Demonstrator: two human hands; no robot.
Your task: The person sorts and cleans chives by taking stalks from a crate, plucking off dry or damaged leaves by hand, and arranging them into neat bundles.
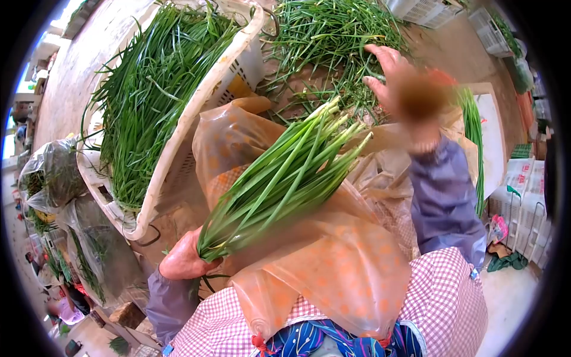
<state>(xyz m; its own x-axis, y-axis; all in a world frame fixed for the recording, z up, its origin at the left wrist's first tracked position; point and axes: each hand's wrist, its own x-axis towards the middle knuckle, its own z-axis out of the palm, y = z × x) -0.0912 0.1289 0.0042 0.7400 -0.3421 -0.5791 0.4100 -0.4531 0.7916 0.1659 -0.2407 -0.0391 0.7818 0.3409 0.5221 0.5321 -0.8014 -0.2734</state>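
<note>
A bunch of garlic chives lies slanted across my lap, pale stem ends pointing to the upper right. My left hand is closed around its leafy end at the lower left. Beyond the stem ends, my right hand is raised with thumb and fingers apart, holding nothing; a blur hides part of it. Beneath and beside that hand, a loose heap of green trimmings covers the floor. A translucent orange-dotted plastic apron covers my lap under the bunch.
A large white plastic basket full of loose chives stands at the left. More chives lie on a white board at the right. Plastic bags of greens stand at the far left, and white crates at the far right.
</note>
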